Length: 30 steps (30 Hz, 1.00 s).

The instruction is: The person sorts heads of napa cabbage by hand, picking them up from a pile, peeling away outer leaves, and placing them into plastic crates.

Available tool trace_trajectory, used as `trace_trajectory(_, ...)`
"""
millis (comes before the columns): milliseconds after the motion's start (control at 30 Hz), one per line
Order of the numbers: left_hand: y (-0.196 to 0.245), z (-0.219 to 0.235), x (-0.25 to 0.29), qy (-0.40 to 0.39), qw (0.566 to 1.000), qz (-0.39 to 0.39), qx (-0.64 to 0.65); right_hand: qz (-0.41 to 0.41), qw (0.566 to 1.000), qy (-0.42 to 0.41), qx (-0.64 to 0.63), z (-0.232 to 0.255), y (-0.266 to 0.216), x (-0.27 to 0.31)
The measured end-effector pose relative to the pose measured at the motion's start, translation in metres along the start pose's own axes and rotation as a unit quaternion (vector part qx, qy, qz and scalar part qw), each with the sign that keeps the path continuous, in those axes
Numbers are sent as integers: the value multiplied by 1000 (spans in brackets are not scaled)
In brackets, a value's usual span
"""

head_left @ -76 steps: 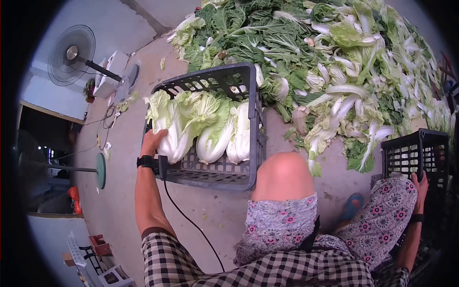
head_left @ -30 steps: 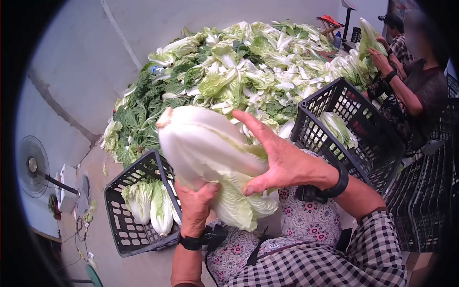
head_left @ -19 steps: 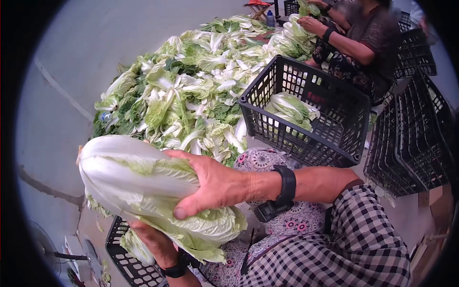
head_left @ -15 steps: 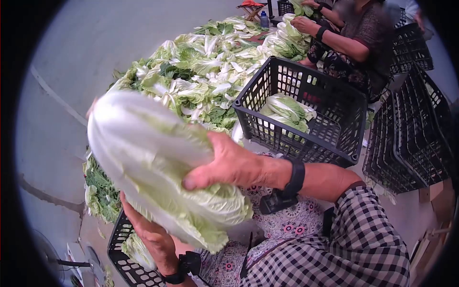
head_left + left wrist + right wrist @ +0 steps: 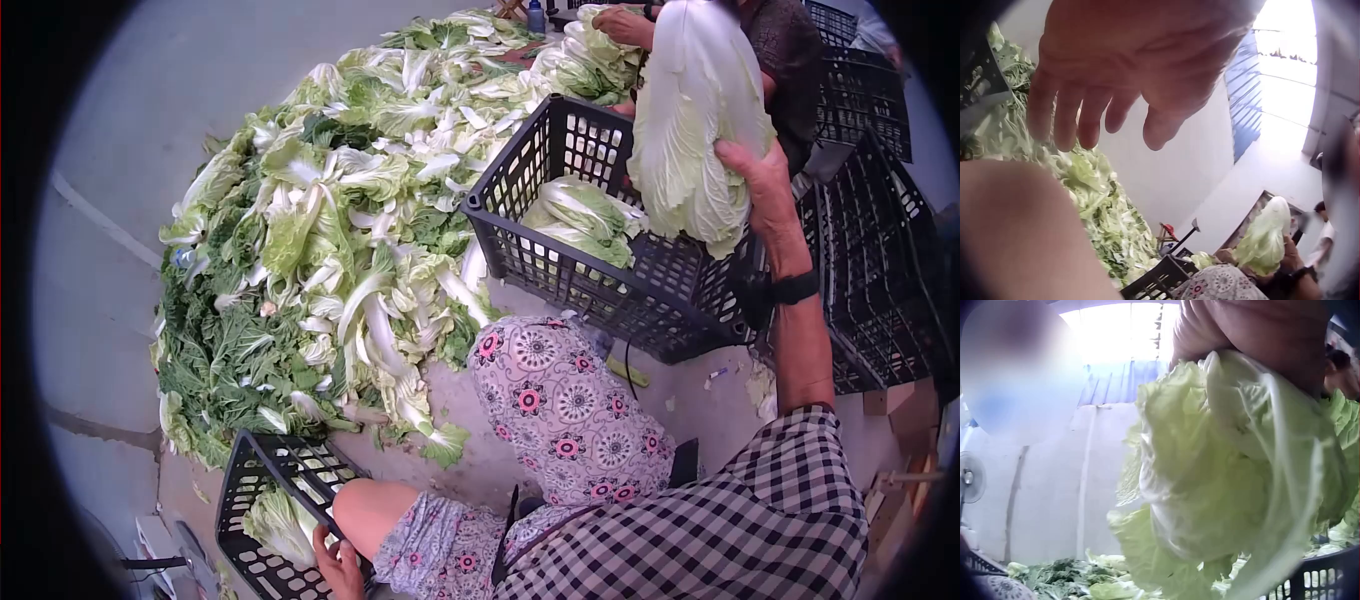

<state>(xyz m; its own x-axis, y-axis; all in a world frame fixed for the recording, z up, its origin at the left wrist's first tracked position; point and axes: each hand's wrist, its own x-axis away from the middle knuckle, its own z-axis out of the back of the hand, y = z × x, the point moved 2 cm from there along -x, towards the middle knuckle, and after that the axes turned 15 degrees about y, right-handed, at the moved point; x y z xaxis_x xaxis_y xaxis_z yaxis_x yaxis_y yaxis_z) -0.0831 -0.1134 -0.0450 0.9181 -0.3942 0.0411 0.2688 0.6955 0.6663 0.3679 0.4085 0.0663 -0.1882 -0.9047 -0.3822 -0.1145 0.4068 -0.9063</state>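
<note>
My right hand (image 5: 768,195) grips a napa cabbage (image 5: 700,130) by its leafy lower part, pale base upward, over the far right side of the black crate (image 5: 590,275). Seen in the right wrist view, the cabbage (image 5: 1210,456) hangs under the hand (image 5: 1254,331) with loose outer leaves. Inside that crate lie trimmed cabbages (image 5: 585,215). My left hand (image 5: 340,570) is down at the near side of a second black crate (image 5: 237,490), which holds a cabbage (image 5: 278,525). In the left wrist view the hand (image 5: 1141,62) is empty, its fingers extended and spread.
A large heap of cut cabbage leaves (image 5: 330,240) covers the floor ahead, against the wall. Stacked black crates (image 5: 860,260) stand at the right. Another person (image 5: 790,60) sits beyond the right crate, handling cabbage. My knees (image 5: 560,400) are between the two crates.
The cabbage, lifted from the left crate and then held in both hands, has moved right over the other crate in my right hand alone. My left hand has let go and dropped toward the left crate.
</note>
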Motion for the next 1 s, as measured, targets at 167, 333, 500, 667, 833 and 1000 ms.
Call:
trace_trajectory(167,3,-20,14,86,992,-92,30,-22,987,-48,149,10,52,-7)
trace_trajectory(333,-41,-31,0,131,972,-188,-56,-43,929,-156,332,-18,109,-7)
trace_trajectory(500,-65,-36,-7,146,966,-208,-55,-47,858,-261,439,-56,166,-14)
trace_trajectory(667,-48,-40,-5,141,971,-193,-8,-71,810,-437,384,-74,246,0)
trace_trajectory(833,-31,-39,2,154,972,-173,-50,-172,752,-510,381,-76,254,-6)
trace_trajectory(1000,-45,-35,0,135,975,-164,-65,-161,742,-474,445,-88,275,3)
